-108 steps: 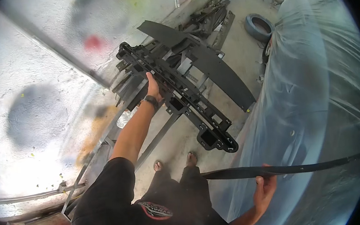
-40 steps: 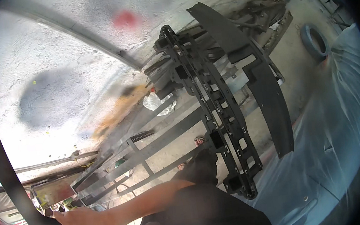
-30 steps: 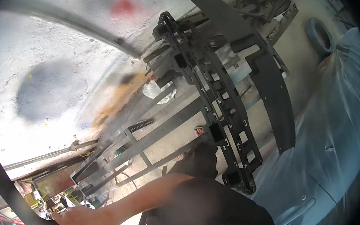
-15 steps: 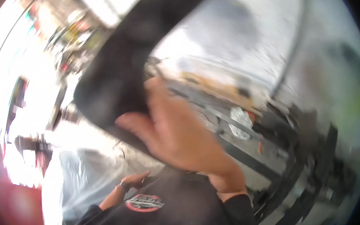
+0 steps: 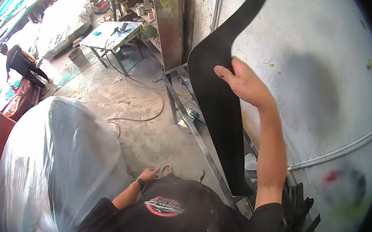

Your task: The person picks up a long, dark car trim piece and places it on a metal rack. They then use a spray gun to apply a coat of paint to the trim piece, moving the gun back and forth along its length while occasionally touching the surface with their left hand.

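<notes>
A long, flat black panel (image 5: 218,99) with a curved upper arm stands nearly upright in front of me. My right hand (image 5: 251,84) grips its right edge, thumb on the near face and the other fingers partly hidden behind it. The panel's lower end reaches down by a grey metal frame (image 5: 195,135); whether they touch I cannot tell. Low beside my body is my left hand (image 5: 150,174), with a dark watch (image 5: 140,183) on the wrist. It holds nothing, and its fingers are loosely stretched out.
Clear plastic sheeting (image 5: 63,160) covers a bulky shape on my left. A white wall (image 5: 294,27) rises at right, with dark strips (image 5: 297,204) below. Hoses (image 5: 143,119) cross the floor. A table (image 5: 116,37), a shelf (image 5: 171,31) and another person (image 5: 21,63) are farther off.
The view has swung and steadied. The panel, earlier slanted close across the view, now stands more upright and farther right, my right hand still on its edge. The left hand stays low.
</notes>
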The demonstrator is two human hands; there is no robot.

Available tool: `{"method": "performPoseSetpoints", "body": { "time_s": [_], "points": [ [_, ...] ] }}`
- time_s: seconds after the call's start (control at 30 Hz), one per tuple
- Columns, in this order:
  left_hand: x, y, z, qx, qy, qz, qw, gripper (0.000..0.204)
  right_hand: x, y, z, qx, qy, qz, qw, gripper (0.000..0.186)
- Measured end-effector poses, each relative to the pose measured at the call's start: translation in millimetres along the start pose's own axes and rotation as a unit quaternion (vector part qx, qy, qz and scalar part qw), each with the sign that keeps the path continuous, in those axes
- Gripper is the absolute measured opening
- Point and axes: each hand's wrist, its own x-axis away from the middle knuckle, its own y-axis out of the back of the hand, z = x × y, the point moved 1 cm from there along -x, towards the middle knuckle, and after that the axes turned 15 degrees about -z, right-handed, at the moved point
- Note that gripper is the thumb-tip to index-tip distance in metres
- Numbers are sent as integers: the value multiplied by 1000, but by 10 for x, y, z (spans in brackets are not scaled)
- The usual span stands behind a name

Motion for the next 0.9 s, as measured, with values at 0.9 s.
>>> {"method": "performPoseSetpoints", "body": {
  "time_s": [0.9],
  "points": [
    [-1918, 1905, -603, -46, 13, -70, 996, 71, -711, -2530, -3250, 335, -173, -72, 923, 61]
  ]
}}
